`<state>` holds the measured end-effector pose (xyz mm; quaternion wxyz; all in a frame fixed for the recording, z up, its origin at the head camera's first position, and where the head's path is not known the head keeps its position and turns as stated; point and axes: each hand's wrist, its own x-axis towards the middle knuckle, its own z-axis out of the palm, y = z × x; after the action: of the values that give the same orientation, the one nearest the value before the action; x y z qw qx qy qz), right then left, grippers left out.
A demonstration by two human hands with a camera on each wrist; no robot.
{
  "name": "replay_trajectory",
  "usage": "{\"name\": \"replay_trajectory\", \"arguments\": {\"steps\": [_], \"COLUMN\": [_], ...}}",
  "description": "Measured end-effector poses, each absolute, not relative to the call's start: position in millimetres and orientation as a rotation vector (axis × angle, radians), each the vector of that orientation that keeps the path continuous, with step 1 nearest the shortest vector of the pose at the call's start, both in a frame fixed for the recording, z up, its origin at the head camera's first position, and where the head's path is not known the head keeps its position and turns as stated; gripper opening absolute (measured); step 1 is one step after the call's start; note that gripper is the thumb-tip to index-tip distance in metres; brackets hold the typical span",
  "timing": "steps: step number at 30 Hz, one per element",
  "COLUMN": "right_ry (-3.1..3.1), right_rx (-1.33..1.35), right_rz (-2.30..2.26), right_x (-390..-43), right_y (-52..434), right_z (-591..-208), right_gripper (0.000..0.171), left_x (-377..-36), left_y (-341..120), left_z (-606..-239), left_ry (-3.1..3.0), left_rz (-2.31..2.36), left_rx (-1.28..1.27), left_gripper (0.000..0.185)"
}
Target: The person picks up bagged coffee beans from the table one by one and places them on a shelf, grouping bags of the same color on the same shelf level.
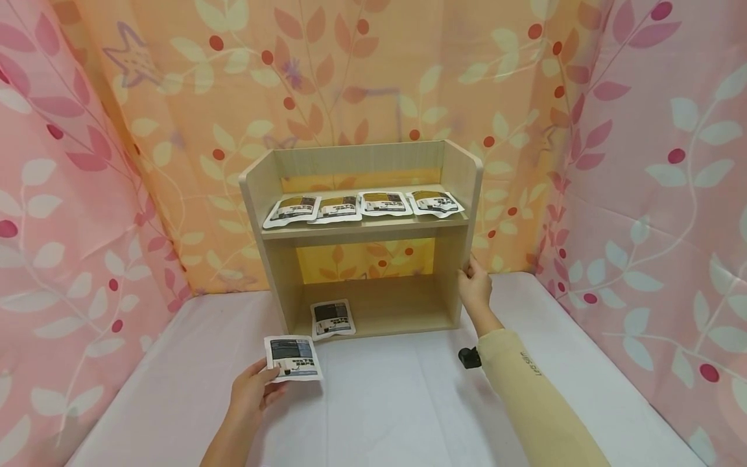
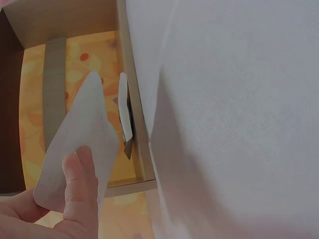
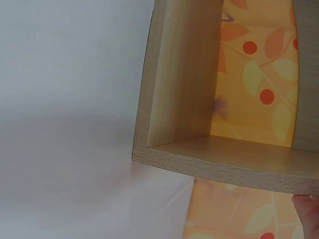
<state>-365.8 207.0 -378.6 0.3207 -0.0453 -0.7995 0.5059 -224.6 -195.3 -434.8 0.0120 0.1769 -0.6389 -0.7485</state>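
Wooden shelf (image 1: 362,240) stood on the white table (image 1: 379,402). Upper board held four pouches (image 1: 363,206) in a row; lower board held one pouch (image 1: 332,319) near its front left. Left hand (image 1: 252,392) pinched another pouch (image 1: 292,358) above the table, not yet placed. Right hand (image 1: 474,285), fingers relaxed, rested against the shelf's right side panel.

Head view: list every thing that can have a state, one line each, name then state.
left hand: pinches the held pouch by its lower left corner.
held pouch: flat, just above the table.
right hand: rests on the shelf unit's right side.
shelf unit: upright on the table.
four pouches: flat in a row on the upper shelf.
single pouch: lies on the bottom shelf, left.
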Motion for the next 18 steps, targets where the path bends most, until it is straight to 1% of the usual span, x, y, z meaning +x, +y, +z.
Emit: {"name": "replay_trajectory", "arguments": {"steps": [9,18], "right_ry": [-2.097,-2.109], "right_rx": [-0.114,-0.112], "right_rz": [1.324,1.324], "right_x": [-367.8,-367.7], "right_y": [208.4,209.2], "right_z": [-379.9,-381.7], "right_gripper": [0.047,0.046], "left_x": [-226.4,-233.9], "left_y": [-183.7,-162.9], "left_z": [-429.6,-434.0], "left_ry": [-1.961,-1.961], "left_rz": [-2.349,-2.372], "left_rx": [0.472,0.47], "left_gripper": [0.055,0.054]}}
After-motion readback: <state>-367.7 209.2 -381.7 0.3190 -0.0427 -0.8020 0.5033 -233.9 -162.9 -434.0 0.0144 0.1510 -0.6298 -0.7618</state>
